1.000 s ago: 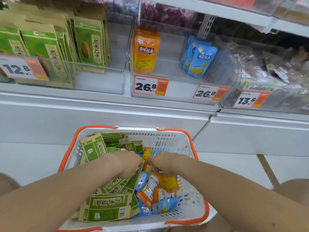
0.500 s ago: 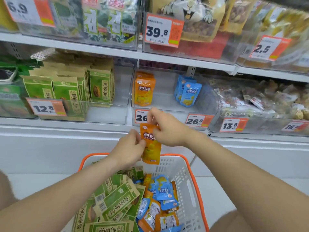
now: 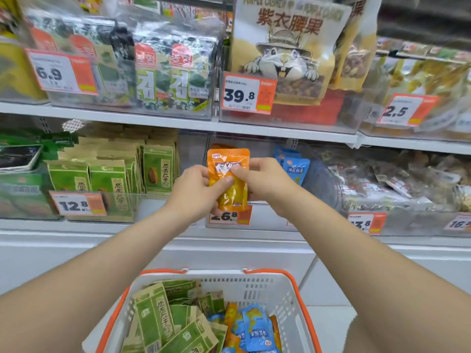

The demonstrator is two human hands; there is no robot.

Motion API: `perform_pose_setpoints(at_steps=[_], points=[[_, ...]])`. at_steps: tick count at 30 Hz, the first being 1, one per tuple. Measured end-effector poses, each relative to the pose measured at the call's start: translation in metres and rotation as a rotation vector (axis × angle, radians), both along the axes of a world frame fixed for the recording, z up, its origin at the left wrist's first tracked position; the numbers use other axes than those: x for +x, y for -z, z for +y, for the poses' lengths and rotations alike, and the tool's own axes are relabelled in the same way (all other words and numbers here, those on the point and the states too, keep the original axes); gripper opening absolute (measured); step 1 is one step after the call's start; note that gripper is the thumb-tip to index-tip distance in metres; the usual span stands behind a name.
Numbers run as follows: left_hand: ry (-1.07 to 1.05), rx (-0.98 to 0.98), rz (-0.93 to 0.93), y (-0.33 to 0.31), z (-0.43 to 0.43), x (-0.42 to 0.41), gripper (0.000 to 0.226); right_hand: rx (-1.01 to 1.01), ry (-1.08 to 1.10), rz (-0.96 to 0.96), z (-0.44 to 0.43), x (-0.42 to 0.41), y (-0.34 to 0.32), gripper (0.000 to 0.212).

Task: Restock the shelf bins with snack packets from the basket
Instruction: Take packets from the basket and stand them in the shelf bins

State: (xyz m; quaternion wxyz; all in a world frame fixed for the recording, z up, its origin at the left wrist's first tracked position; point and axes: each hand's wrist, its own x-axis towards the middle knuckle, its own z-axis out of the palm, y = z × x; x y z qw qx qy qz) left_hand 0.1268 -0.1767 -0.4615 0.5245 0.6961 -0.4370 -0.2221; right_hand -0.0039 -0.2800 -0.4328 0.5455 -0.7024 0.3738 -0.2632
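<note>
An orange snack packet (image 3: 229, 161) is held upright between my left hand (image 3: 196, 189) and my right hand (image 3: 267, 182), both gripping it in front of the clear middle bin (image 3: 257, 217) on the lower shelf, above the 26.8 price tag (image 3: 230, 215). Below, a white basket with an orange rim (image 3: 270, 289) holds green packets (image 3: 155, 317), blue packets (image 3: 254, 327) and more orange packets (image 3: 230, 314). Blue packets (image 3: 295, 169) stand in the same bin, just right of my right hand.
Green and tan packets (image 3: 112, 177) fill the bin to the left, tagged 12.8. A bin of mixed clear-wrapped snacks (image 3: 407, 184) sits to the right. The upper shelf (image 3: 178, 123) carries seaweed packs and a large cashew bag (image 3: 285, 52).
Both hands have lifted the orange packet from just above the basket up to the front of the middle bin. The view has tilted upward, showing more of the upper shelf.
</note>
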Motion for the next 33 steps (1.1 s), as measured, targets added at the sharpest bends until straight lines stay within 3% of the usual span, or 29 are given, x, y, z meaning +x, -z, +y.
perform_pose_setpoints(at_steps=[5,9,12,16,19,29,33], points=[[-0.138,0.081,-0.646,0.0,-0.021,0.031,0.024,-0.116,0.155,-0.042,-0.035,0.026,0.013,0.006],[-0.12,0.133,-0.771,0.032,-0.023,0.04,0.023,-0.206,0.232,-0.004,-0.062,0.044,0.032,0.009],[-0.078,0.291,-0.939,0.048,-0.026,0.038,0.03,-0.296,0.224,0.177,-0.078,0.047,0.05,0.012],[0.032,0.416,-0.857,0.047,-0.029,0.035,0.035,-0.292,0.201,0.313,-0.089,0.051,0.067,0.009],[0.064,0.437,-0.864,0.045,-0.03,0.037,0.035,-0.265,0.19,0.301,-0.09,0.061,0.072,0.023],[0.091,0.422,-0.876,0.043,-0.03,0.038,0.034,-0.193,0.242,0.509,-0.091,0.09,0.082,0.054],[0.074,0.417,-0.894,0.046,-0.031,0.038,0.036,-0.253,0.279,0.529,-0.092,0.093,0.079,0.053]])
